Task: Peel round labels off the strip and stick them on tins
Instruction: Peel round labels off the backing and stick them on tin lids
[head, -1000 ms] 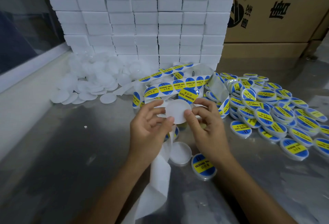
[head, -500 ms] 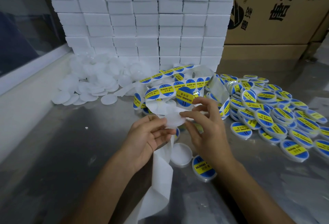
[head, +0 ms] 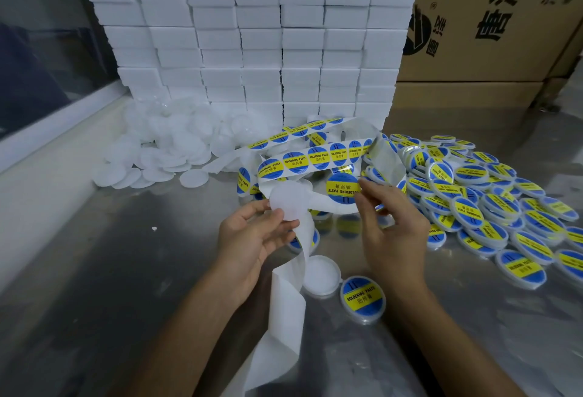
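1. Left hand (head: 252, 235) pinches a blank white tin (head: 288, 202) between thumb and fingertips, flat face tilted toward the camera, raised off the tabletop (head: 110, 286).
2. Right hand (head: 391, 223) pinches a peeled round label (head: 342, 188) by its edge, just right of the tin; label not yet touching it.
3. Step in hand, judged: stick the label on. Centre it over the tin face, lay one edge down first, then smooth across so it does not crease or sit off-centre. Keep the sticky side off the fingers.
4. Label strip (head: 315, 157) loops just behind the hands with more labels on it; bare backing paper (head: 284, 317) trails down between the forearms toward the camera.
5. In the way: the loose strip hangs very near the held label and could snag the sticky side; the backing paper lies over the working space.
6. Far left: pile of blank tins (head: 157, 150) against a stack of white boxes (head: 246, 34).
7. Below the hands: one blank tin on the tabletop (head: 321, 275), touching or nearly touching one labelled tin (head: 362, 299).
8. Right: heap of labelled tins (head: 489, 204), near the right hand; cardboard cartons (head: 489, 18) behind.
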